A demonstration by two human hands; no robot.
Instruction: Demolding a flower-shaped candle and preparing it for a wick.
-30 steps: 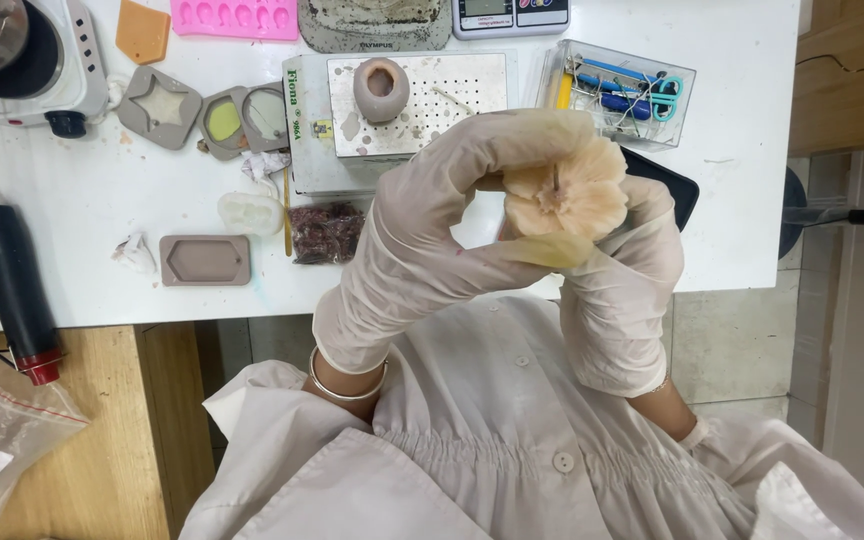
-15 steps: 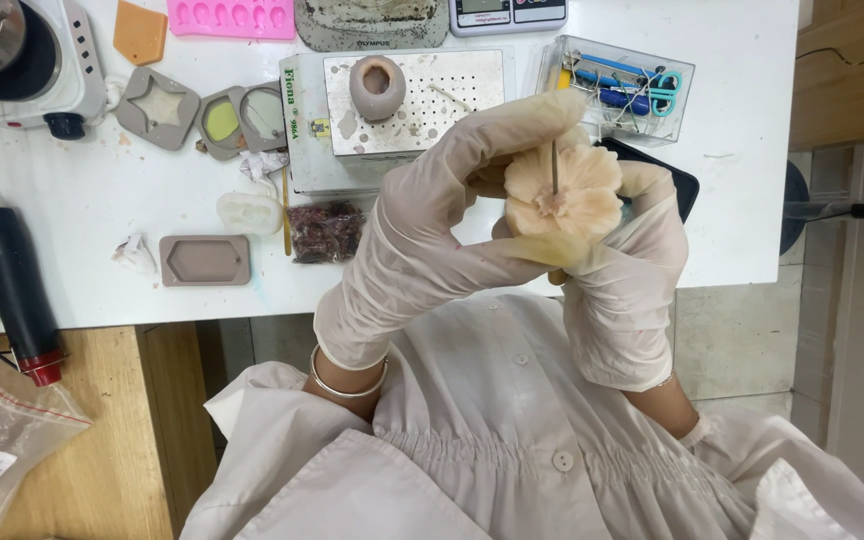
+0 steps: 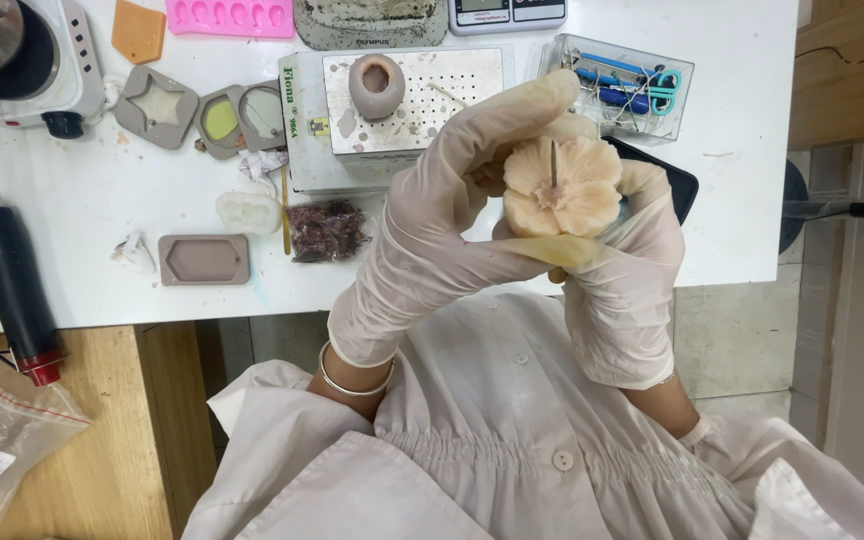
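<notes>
Head view: both gloved hands raised above the near edge of the white desk (image 3: 752, 150), 1 peach flower-shaped wax piece (image 3: 562, 187) gripped between them, wick stick upright at its centre. Left hand (image 3: 432, 240) curls over it from the left, fingers closed on the petals; right hand (image 3: 627, 280) cups and grips it from below. Behind it: perforated metal plate (image 3: 452, 85), clear tool box (image 3: 627, 85).

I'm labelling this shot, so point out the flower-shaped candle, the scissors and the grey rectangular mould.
flower-shaped candle (image 3: 562, 188), head view, on its petals.
scissors (image 3: 659, 88), head view, on the teal handles.
grey rectangular mould (image 3: 204, 260), head view, on its hollow.
</notes>
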